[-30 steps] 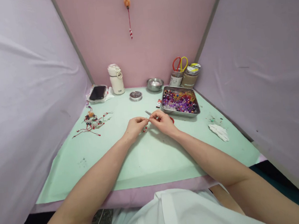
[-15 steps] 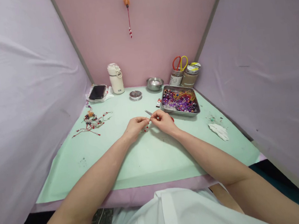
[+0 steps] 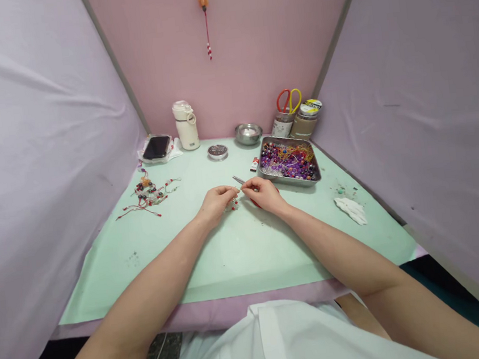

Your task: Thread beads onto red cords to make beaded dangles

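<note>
On green cloth (image 3: 248, 258), left hand (image 3: 219, 204) pinches red-and-white beadwork (image 3: 232, 204)

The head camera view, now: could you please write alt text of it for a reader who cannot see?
Two bare hands, left and right, work close together over a pale green table, small red and clear beads by the left. Behind stand a metal tray of purple beads, a steel bowl and a white bottle.

beaded strand (image 3: 234, 204), red and clear, bunched, partly hidden; red-handled scissors (image 3: 238, 180) lie just beside, tips pointing forward-left.
</note>
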A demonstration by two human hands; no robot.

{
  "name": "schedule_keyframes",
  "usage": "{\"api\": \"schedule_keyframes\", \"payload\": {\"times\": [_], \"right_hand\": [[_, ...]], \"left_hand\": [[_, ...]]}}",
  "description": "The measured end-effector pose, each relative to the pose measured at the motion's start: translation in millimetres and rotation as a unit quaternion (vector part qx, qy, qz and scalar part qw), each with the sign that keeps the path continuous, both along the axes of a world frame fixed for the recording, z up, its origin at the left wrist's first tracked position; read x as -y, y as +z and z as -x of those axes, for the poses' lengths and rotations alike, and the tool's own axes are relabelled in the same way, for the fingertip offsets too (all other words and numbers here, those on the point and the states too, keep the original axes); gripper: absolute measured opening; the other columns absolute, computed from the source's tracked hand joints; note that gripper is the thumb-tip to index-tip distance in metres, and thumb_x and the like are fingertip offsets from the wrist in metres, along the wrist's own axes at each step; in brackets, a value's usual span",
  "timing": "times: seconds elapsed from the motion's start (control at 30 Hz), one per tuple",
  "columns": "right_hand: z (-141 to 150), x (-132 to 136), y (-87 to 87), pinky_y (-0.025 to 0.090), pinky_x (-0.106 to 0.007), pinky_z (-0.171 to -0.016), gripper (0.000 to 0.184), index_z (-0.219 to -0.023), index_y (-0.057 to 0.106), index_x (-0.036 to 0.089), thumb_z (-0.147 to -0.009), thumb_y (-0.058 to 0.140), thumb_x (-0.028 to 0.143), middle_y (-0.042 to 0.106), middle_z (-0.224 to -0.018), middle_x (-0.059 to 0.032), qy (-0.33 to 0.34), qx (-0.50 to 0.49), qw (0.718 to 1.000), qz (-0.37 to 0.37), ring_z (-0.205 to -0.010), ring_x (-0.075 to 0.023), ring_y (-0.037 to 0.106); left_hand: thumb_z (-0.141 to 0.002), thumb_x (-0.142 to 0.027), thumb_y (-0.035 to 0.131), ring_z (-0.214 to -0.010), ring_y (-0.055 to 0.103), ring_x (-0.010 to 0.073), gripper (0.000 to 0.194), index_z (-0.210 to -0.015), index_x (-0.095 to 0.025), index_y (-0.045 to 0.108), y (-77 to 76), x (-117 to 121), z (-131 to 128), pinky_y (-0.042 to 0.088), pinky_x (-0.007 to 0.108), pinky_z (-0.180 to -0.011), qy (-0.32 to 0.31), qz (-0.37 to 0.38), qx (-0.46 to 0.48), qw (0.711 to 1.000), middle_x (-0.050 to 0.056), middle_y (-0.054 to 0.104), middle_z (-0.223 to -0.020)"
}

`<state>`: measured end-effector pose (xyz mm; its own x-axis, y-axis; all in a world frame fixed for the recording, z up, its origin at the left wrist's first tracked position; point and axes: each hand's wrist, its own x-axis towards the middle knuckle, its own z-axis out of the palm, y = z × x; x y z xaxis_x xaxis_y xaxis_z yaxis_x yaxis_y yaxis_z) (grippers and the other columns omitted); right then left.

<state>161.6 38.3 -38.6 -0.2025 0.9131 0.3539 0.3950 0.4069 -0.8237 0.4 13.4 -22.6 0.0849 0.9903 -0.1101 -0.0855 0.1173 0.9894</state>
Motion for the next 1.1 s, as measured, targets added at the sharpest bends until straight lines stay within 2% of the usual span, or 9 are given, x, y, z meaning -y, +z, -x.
{"api": "schedule_keyframes", "payload": {"times": [0.23, 0.57, 0.73, 0.87, 0.97, 1.1], "right_hand": [[4.7, 9.4, 10.2, 0.041, -0.027, -0.066, 0.013, -0.076, 0.068, 0.017, -0.075, 0.061, 0.028, 0.063, -0.076, -0.0026, 0.015, -0.040, 0.999, -0.024, -0.071, -0.0133, 0.053], [6.9, 10.6, 7.6, 0.040, -0.025, -0.061, 0.011, -0.072, 0.065, 0.017, -0.073, 0.057, 0.025, 0.062, -0.074, -0.0016, 0.011, -0.046, 0.999, -0.010, -0.067, -0.0122, 0.051], [7.8, 8.3, 5.2, 0.039, -0.024, -0.058, 0.006, -0.067, 0.057, 0.018, -0.068, 0.054, 0.023, 0.055, -0.064, 0.0022, 0.004, -0.078, 0.995, 0.058, -0.059, -0.0105, 0.046], [9.2, 8.8, 5.8, 0.032, -0.021, -0.047, 0.005, -0.065, 0.053, 0.019, -0.066, 0.052, 0.024, 0.047, -0.056, 0.0036, -0.005, -0.132, 0.983, 0.130, -0.051, -0.0091, 0.039], [10.8, 11.9, 9.3, 0.024, -0.020, -0.040, 0.005, -0.066, 0.052, 0.019, -0.065, 0.054, 0.024, 0.046, -0.056, 0.0034, 0.014, -0.181, 0.963, 0.200, -0.046, -0.0070, 0.032], [10.9, 16.8, 17.1, 0.017, -0.019, -0.037, 0.012, -0.063, 0.050, 0.018, -0.063, 0.059, 0.025, 0.048, -0.059, 0.0019, 0.087, -0.211, 0.922, 0.313, -0.046, -0.0057, 0.033]], "left_hand": [[-0.060, -0.036, 0.072, -0.050, 0.038, 0.0071, 0.025, -0.066, -0.014, 0.064, -2.3, -1.0, 0.4, 0.030, 0.025, -0.050, 0.000, -0.008, 0.002, 1.000, -0.001, 0.050, -0.057], [-0.061, -0.034, 0.068, -0.053, 0.042, 0.0082, 0.021, -0.067, -0.015, 0.063, -0.6, 2.8, -2.4, 0.034, 0.024, -0.053, 0.011, -0.023, -0.048, 0.999, -0.001, 0.055, -0.059], [-0.061, -0.034, 0.068, -0.055, 0.044, 0.0090, 0.021, -0.068, -0.015, 0.065, -3.7, 2.2, -4.5, 0.034, 0.024, -0.054, 0.021, -0.032, -0.047, 0.998, 0.001, 0.058, -0.063], [-0.060, -0.035, 0.071, -0.053, 0.042, 0.0086, 0.022, -0.068, -0.015, 0.066, -3.0, 1.4, -4.9, 0.033, 0.025, -0.052, 0.026, -0.027, -0.026, 0.999, 0.001, 0.058, -0.063], [-0.059, -0.034, 0.072, -0.052, 0.039, 0.0076, 0.022, -0.068, -0.015, 0.067, 0.0, 1.9, -5.1, 0.030, 0.025, -0.051, 0.032, -0.020, 0.002, 0.999, 0.000, 0.056, -0.061], [-0.057, -0.033, 0.073, -0.052, 0.038, 0.0071, 0.023, -0.069, -0.014, 0.067, 2.7, 3.1, -5.5, 0.029, 0.024, -0.052, 0.029, -0.008, 0.050, 0.998, -0.002, 0.052, -0.057]]}}
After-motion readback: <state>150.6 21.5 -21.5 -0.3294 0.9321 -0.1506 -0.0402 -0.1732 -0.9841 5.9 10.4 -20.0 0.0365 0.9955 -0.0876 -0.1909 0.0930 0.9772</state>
